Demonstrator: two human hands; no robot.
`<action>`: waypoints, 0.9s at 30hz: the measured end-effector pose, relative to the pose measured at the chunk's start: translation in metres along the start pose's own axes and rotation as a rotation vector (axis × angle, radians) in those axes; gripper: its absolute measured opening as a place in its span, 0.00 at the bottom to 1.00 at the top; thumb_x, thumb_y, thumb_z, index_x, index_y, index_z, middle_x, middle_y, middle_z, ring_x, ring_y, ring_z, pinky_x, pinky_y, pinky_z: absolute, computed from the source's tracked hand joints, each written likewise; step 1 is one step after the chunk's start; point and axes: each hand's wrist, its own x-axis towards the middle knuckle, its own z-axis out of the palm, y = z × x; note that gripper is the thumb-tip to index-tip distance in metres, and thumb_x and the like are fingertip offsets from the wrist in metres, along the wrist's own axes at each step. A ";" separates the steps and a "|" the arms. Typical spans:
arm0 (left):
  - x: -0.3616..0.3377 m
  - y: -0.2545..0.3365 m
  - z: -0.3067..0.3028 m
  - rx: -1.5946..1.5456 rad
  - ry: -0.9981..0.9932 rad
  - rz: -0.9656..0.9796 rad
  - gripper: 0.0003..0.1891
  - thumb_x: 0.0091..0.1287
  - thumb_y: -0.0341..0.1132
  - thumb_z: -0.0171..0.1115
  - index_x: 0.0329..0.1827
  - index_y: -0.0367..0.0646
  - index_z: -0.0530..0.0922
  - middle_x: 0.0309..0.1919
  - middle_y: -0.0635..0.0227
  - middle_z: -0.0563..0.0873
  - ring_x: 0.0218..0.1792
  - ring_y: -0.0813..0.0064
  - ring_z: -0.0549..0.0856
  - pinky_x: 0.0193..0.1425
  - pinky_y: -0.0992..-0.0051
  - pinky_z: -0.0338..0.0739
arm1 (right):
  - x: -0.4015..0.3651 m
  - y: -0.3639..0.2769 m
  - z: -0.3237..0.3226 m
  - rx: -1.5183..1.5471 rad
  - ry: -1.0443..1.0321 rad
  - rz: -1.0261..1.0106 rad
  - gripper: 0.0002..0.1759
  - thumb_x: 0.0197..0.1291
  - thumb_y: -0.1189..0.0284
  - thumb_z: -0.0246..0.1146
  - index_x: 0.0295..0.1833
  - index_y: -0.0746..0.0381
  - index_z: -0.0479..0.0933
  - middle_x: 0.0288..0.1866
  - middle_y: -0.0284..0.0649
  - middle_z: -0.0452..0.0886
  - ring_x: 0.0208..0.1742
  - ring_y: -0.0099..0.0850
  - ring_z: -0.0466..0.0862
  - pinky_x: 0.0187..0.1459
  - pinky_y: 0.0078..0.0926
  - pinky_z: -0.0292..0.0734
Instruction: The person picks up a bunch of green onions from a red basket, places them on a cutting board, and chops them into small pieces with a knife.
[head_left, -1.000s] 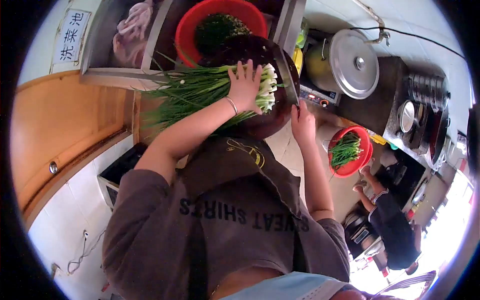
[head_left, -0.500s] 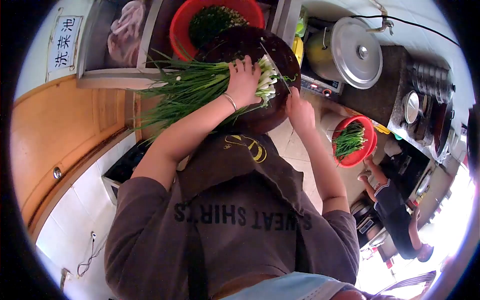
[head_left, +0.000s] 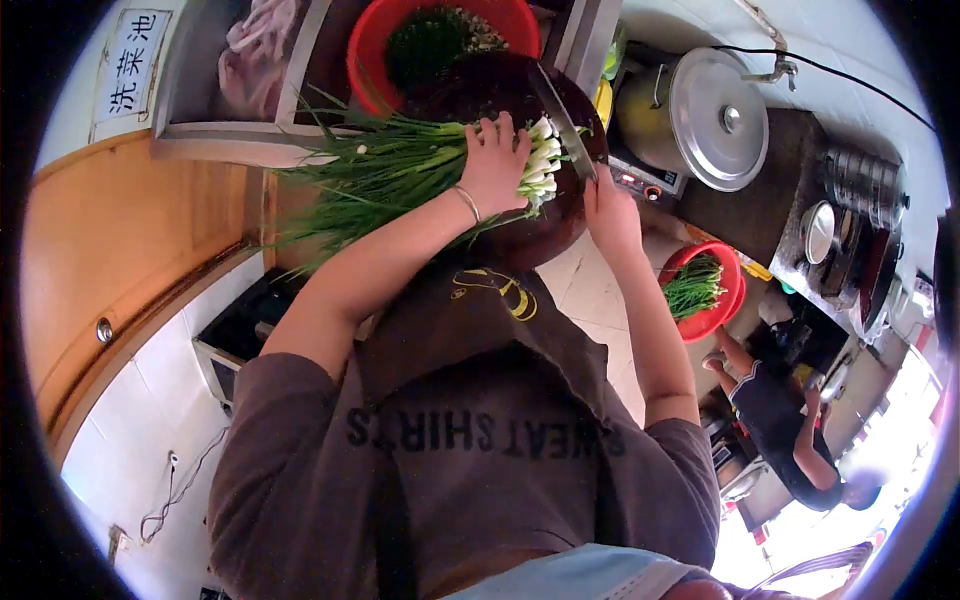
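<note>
A thick bunch of scallions (head_left: 400,165) lies across a round dark chopping board (head_left: 560,215), white ends toward the right and green leaves hanging past the board's left edge. On top of the stalks, near those white ends, my left hand (head_left: 495,165) presses down with its fingers curled round them. My right hand (head_left: 612,212) grips the handle of a kitchen knife (head_left: 567,125). Its blade points away from me, just right of the cut ends, with its broad side showing. A small gap seems to separate blade and scallions.
Beyond the board, a red basin (head_left: 362,60) holds chopped greens. Pale meat (head_left: 250,65) sits in the sink at upper left. A large lidded pot (head_left: 720,120) stands right. More scallions (head_left: 697,287) fill a red bucket (head_left: 738,290) below it. Another person (head_left: 785,420) stands at far right.
The knife has shifted slightly right and turned, so more of its blade face shows. My left hand stays on the scallions. The other person's arms have moved, and the view has shifted slightly.
</note>
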 end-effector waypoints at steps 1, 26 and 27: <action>0.000 0.000 0.000 -0.006 -0.004 0.002 0.54 0.42 0.60 0.74 0.70 0.38 0.64 0.69 0.36 0.61 0.65 0.36 0.66 0.66 0.39 0.61 | -0.012 -0.001 -0.002 -0.003 -0.005 0.004 0.15 0.69 0.65 0.48 0.57 0.58 0.67 0.28 0.56 0.81 0.32 0.57 0.82 0.36 0.56 0.77; 0.000 0.001 0.005 -0.001 0.042 -0.009 0.52 0.41 0.58 0.75 0.68 0.39 0.65 0.67 0.35 0.63 0.64 0.37 0.68 0.63 0.39 0.63 | -0.020 -0.001 0.009 -0.101 -0.141 0.080 0.16 0.69 0.65 0.48 0.57 0.61 0.67 0.29 0.57 0.81 0.33 0.56 0.82 0.35 0.53 0.77; 0.000 0.001 0.005 -0.002 0.045 -0.006 0.52 0.40 0.58 0.75 0.68 0.38 0.66 0.67 0.35 0.63 0.64 0.37 0.68 0.63 0.39 0.63 | -0.020 -0.003 0.014 -0.122 -0.150 0.106 0.16 0.69 0.66 0.48 0.58 0.60 0.66 0.29 0.56 0.81 0.32 0.56 0.82 0.34 0.52 0.77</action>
